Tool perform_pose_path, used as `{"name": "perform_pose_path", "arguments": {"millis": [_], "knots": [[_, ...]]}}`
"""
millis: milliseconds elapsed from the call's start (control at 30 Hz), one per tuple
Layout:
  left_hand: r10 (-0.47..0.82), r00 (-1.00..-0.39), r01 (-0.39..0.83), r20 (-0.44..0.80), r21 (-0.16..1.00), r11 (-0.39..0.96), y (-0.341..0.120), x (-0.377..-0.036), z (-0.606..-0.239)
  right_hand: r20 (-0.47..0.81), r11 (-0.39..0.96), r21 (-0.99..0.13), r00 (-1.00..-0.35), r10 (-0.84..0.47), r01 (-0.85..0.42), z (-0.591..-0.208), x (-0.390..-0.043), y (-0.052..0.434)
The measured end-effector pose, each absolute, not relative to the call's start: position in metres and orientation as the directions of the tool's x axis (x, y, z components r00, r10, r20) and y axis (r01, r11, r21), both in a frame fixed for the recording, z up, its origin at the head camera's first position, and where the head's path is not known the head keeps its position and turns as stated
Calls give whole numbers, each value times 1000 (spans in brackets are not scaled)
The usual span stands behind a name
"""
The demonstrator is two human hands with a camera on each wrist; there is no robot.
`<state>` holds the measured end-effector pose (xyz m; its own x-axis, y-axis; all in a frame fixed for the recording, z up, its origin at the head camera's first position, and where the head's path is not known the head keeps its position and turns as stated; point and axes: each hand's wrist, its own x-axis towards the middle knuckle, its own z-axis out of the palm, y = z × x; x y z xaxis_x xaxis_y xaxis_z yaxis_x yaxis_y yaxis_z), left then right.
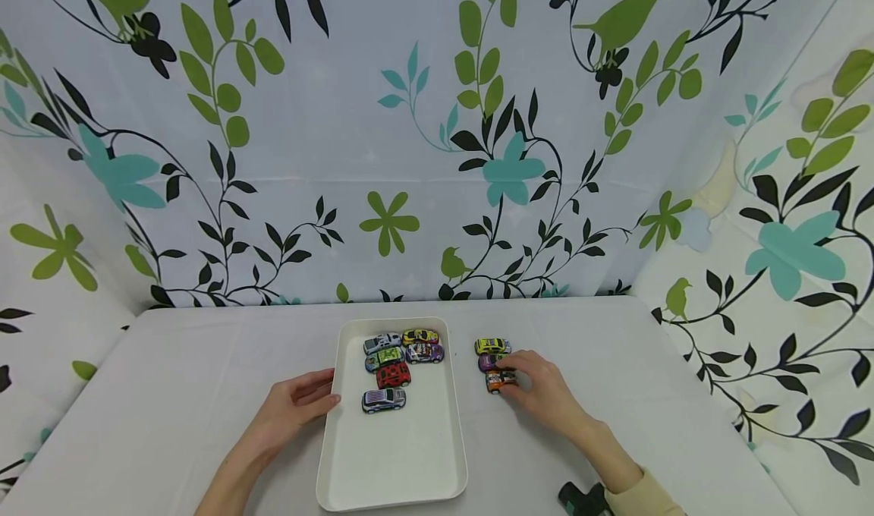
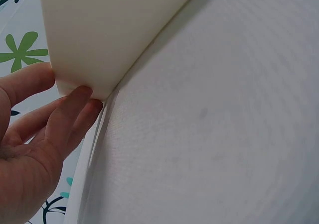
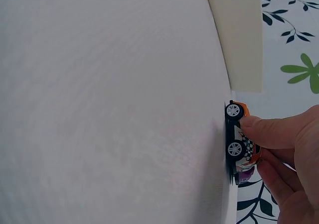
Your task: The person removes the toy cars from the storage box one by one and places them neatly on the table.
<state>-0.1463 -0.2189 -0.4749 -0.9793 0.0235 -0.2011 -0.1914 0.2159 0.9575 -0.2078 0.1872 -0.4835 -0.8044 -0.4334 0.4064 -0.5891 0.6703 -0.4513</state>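
A white rectangular tray [image 1: 392, 463] lies on the table with several small toy cars in its far half, among them a red car [image 1: 393, 375] and a striped silver car [image 1: 384, 401]. My left hand [image 1: 293, 410] rests its fingertips against the outer left wall of the tray, its fingers fairly straight. Right of the tray, three toy cars stand in a short column: a yellow car [image 1: 492, 346], a purple car [image 1: 488, 363] and an orange car [image 3: 243, 139]. My right hand [image 1: 546, 394] pinches the orange car between thumb and fingers, partly covering the purple one.
The white-covered table [image 1: 580, 319] ends at a patterned cloth backdrop [image 1: 328, 121] with leaves and birds. Near the right sleeve [image 1: 645, 497], a black device [image 1: 583, 499] shows at the bottom of the head view.
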Motion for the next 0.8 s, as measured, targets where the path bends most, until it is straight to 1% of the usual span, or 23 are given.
{"name": "perform_pose_path", "arguments": {"millis": [467, 800], "knots": [[27, -979, -191, -201, 960, 206, -220, -147, -474, 396, 658, -475, -809, -434, -585, -472, -207, 179], [20, -978, -197, -206, 957, 211, -220, -147, -473, 395, 612, -507, -795, -460, -606, -463, -211, 167]]}}
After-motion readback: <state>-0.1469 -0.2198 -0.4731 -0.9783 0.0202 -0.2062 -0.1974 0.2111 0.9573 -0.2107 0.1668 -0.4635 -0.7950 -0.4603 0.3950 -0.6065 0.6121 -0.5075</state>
